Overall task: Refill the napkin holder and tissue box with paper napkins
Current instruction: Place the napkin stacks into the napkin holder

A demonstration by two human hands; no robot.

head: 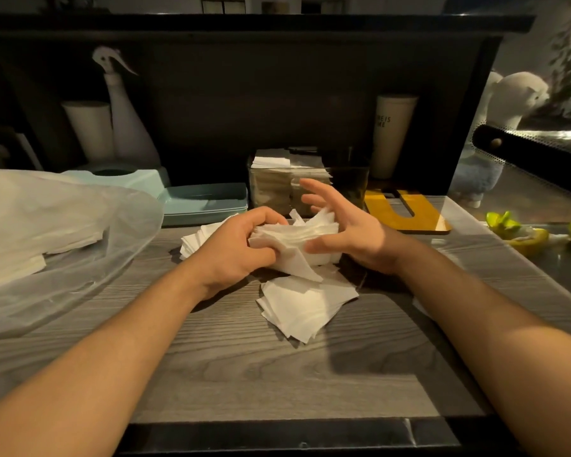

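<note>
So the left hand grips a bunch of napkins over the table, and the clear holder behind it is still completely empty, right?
Not quite. In the head view the clear holder already has napkins stacked inside. The rest holds: the left hand grips a bunch of napkins over the table.

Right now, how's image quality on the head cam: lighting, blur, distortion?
Head view: dim, warm light; the back shelf is nearly black. The right hand is motion-blurred, fingers spread beside the napkin stack that the left hand grips. The arms throw hard shadows on the table. Wide-angle lens bows the edges; glare on the glass at right.
</note>
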